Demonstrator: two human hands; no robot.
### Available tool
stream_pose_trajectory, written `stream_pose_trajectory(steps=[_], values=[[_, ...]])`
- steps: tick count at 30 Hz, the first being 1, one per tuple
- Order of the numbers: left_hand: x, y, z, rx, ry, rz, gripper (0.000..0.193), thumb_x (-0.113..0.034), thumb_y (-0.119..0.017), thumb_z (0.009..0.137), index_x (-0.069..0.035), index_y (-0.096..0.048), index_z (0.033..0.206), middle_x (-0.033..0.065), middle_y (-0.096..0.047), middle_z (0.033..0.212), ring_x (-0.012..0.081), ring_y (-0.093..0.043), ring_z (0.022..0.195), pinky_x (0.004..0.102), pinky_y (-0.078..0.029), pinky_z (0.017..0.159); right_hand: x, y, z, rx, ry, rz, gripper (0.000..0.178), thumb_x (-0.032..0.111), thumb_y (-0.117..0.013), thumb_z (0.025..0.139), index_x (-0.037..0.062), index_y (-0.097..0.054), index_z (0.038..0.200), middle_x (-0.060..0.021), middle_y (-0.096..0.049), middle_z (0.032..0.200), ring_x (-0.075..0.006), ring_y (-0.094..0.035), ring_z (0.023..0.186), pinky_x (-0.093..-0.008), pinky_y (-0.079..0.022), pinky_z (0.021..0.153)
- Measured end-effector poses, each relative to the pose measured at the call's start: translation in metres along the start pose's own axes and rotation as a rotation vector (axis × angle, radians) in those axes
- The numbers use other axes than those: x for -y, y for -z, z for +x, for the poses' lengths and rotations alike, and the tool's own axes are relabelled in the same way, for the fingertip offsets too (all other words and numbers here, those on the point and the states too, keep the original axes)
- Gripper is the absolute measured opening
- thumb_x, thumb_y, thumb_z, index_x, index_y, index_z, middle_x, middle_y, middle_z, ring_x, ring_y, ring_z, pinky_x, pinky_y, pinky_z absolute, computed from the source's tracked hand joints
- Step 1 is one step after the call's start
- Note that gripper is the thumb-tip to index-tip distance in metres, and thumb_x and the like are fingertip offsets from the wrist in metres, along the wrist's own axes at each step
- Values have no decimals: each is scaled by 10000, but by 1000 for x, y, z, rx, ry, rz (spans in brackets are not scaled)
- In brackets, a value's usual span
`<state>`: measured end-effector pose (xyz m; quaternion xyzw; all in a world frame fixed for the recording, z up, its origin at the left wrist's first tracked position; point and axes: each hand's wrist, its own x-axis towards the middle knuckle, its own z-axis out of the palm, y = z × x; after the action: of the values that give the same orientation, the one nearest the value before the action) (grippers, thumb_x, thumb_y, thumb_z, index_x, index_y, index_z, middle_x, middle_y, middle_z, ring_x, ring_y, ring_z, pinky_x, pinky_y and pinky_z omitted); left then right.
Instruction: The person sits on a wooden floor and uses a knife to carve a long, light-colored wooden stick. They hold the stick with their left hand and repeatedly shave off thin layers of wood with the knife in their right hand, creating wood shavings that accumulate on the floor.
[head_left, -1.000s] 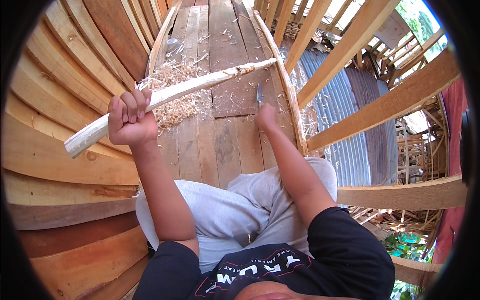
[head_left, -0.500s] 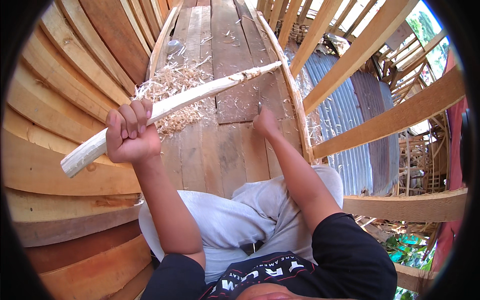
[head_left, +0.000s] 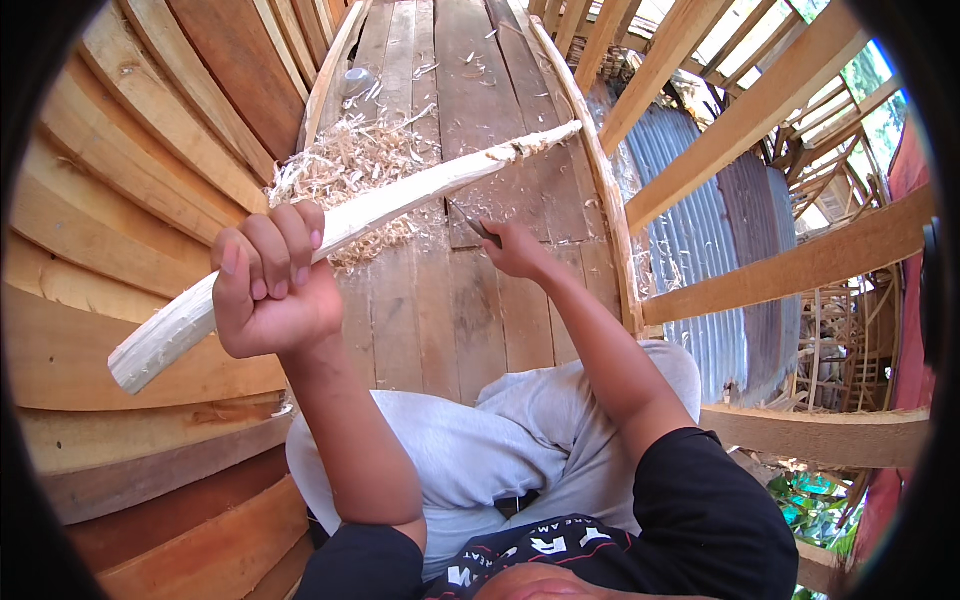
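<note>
A long, pale, peeled wooden stick [head_left: 400,192] slants across the view, its thick end at the lower left and its far end, with bits of brown bark, by the right-hand edge rail. My left hand [head_left: 272,282] is wrapped round it near the thick end. In my right hand [head_left: 518,250] is a knife [head_left: 476,222] with a dark handle, low over the floorboards. Its thin blade points up and left toward the stick's underside; whether it touches the wood I cannot tell.
Curly wood shavings [head_left: 350,160] lie heaped on the plank floor [head_left: 430,330] beyond my left hand. A small clear cup [head_left: 356,82] stands past them. Plank walling [head_left: 130,230] rises at left; wooden slats [head_left: 780,260] at right front corrugated metal sheets [head_left: 670,190].
My right hand has shifted left and turned, so the knife blade now points toward the stick. My left hand and the stick's thick end have come slightly lower and nearer.
</note>
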<state>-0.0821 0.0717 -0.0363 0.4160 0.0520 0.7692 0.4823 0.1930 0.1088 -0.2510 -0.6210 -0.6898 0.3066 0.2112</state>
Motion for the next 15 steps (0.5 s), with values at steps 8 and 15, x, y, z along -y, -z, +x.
stream_pose_trajectory(steps=[8,15], values=[[2,1,2,54,21,-39,379,-206,-499,884,-191,-266,585,-41,-266,500,103,-256,503,310,-281,631,-29,6,14,-350,-234,-41,643,89,-525,850,-30,-325,1450,-298,-606,1169,-427,-598,1087,-412,-476,900],[6,-5,2,85,-9,-58,375,-194,-494,889,-183,-274,585,-36,-270,496,107,-247,487,316,-283,609,-20,0,48,-57,-239,-225,666,76,-526,806,36,-350,1448,-289,-618,1142,-418,-610,1047,-430,-489,850]])
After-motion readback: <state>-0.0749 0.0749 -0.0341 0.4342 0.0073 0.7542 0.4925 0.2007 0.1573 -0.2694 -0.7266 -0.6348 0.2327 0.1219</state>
